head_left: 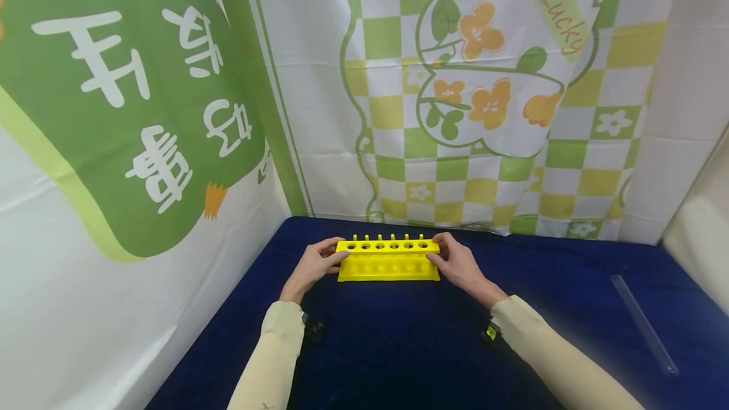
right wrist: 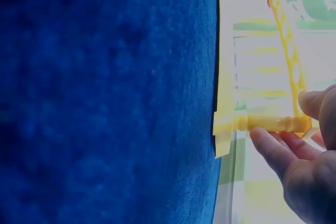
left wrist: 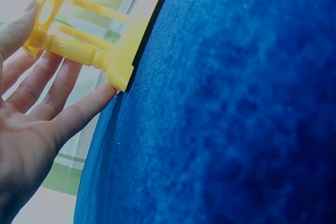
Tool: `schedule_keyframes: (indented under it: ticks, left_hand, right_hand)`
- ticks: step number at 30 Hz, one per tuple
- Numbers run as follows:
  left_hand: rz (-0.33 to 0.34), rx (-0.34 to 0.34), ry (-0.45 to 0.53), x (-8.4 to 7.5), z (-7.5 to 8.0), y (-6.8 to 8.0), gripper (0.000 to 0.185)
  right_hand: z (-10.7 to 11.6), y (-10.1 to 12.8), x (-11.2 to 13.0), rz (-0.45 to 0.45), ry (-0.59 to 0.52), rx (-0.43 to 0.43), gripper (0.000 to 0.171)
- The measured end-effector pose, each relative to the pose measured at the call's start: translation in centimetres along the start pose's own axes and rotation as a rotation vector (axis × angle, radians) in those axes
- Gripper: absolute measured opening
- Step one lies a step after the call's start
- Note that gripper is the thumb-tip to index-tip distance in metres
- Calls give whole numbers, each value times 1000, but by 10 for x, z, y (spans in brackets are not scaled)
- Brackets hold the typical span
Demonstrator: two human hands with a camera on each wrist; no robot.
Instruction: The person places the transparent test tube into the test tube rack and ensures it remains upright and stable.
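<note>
A yellow plastic test tube rack (head_left: 389,251) stands upright on the dark blue cloth, with a row of round holes along its top and short pegs rising behind them. My left hand (head_left: 311,266) holds its left end, thumb at the front edge of the top plate. In the left wrist view the fingers are behind the end post (left wrist: 79,52) and the little finger touches the base corner. At the opposite end, my right hand (head_left: 459,267) grips the top plate between thumb and fingers. The right wrist view has a fingertip against that end's post (right wrist: 270,124).
A clear tube (head_left: 643,324) lies slantwise on the blue cloth (head_left: 398,353) at the right. White curtains with green and yellow prints (head_left: 387,109) hang close behind the table and along its left side.
</note>
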State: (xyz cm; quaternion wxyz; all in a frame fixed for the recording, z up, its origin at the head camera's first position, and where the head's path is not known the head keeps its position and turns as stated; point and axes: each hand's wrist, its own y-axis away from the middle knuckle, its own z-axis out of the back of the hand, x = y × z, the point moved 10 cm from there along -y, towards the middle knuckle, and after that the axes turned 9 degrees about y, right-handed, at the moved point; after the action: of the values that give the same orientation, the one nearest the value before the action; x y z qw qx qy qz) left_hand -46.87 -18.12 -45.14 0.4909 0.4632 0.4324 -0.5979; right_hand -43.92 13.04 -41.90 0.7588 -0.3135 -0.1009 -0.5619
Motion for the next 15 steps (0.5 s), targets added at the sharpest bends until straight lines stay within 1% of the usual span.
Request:
schedule_keyframes:
  ticks: [5,8,11,15]
  left_hand:
    - [3,-3,5,3,-1,3,58]
    - [-3,2,10,1,-3,3,59]
    - [-12,8,15,0,-7,1,58]
    - [-13,17,16,-1,-12,-2,53]
  right_hand:
    - [-2,4,-1,5,-6,15,36]
    - [1,5,-2,11,-3,3,35]
    - [6,6,-3,17,0,-14,36]
    - [11,9,-6,14,1,-10,36]
